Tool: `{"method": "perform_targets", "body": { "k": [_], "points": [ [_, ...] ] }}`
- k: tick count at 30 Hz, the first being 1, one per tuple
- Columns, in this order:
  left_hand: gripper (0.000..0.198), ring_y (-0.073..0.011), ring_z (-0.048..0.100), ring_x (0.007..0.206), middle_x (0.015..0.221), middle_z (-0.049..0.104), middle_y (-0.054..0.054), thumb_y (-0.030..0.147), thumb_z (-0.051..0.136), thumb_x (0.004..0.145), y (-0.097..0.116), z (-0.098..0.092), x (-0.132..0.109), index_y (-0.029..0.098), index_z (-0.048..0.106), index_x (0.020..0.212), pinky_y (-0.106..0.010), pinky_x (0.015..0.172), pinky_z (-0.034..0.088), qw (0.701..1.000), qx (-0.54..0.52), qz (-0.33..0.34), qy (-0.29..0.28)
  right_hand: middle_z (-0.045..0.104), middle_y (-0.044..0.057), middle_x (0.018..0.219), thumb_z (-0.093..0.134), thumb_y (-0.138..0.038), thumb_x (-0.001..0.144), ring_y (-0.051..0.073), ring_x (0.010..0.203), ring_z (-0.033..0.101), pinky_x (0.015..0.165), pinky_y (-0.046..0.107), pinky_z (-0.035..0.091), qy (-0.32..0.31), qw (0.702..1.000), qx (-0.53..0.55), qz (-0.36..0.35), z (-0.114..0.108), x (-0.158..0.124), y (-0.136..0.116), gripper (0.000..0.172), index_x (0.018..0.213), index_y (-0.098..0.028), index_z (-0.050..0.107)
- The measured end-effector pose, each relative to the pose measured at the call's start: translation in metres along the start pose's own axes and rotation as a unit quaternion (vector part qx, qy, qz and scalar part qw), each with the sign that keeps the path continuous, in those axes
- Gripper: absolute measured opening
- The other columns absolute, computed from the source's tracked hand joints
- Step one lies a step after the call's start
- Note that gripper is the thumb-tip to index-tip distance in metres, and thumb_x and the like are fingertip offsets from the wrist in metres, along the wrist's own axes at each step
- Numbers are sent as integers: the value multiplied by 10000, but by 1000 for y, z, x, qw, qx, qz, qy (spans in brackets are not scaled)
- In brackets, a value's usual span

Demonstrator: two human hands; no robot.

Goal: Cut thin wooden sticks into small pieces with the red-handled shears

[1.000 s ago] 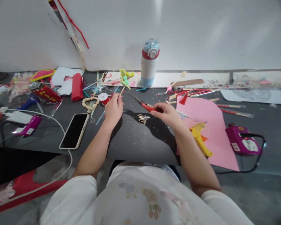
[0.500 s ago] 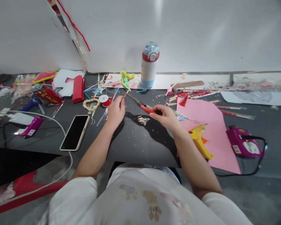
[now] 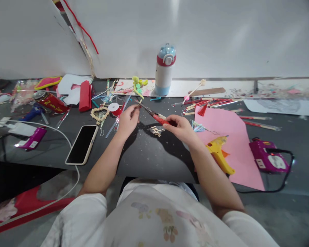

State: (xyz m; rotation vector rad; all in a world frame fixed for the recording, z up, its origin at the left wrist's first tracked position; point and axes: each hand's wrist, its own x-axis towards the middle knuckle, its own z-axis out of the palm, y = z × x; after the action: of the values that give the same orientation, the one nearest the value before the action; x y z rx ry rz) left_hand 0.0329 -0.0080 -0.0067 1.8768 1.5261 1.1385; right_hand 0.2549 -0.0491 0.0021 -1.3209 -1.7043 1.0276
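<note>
My left hand is closed in a pinch on a thin pale wooden stick, whose tip shows above the fingers. My right hand grips a pair of scissors by red handles. Their metal blades point up and left and reach the stick at my left fingertips. Whether the blades touch the stick is too small to tell. Below the scissors, several short cut stick pieces lie in a small pile on the dark table.
A water bottle stands behind my hands. To the left lie a phone, a ribbon spool, a heart-shaped ring and a red can. At right, a yellow glue gun rests on pink paper, near a purple power box.
The scissor blades have moved slightly up and left and now cross by the stick at my left fingertips. Less of the stick shows. Both hands stay in nearly the same place.
</note>
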Motion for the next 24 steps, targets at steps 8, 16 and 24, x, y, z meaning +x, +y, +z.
{"method": "perform_targets", "body": {
  "k": [8,16,24],
  "points": [
    [423,-87,498,465,574,547,18,516,415,875,-2,1,1,190,607,1064,-222,504,399,1000,-22,-21,-2,524,-14,672,584,-328,751,101,609,421,591,248,327,8,1000,15,-11,7,2,5,174,797,-161,595],
    [473,-68,453,421,576,528,21,626,552,748,-1,3,2,190,614,921,-207,415,345,993,-92,-71,4,541,-6,686,574,-313,757,112,621,438,599,252,336,2,1000,-8,-18,9,1,1,148,778,-168,598],
    [447,-60,394,395,482,387,48,639,562,739,4,3,4,197,594,799,-210,404,297,978,-173,-112,-20,549,-4,686,565,-323,769,117,626,447,609,256,345,1,999,-20,-32,10,0,0,163,807,-169,599]
  ]
}}
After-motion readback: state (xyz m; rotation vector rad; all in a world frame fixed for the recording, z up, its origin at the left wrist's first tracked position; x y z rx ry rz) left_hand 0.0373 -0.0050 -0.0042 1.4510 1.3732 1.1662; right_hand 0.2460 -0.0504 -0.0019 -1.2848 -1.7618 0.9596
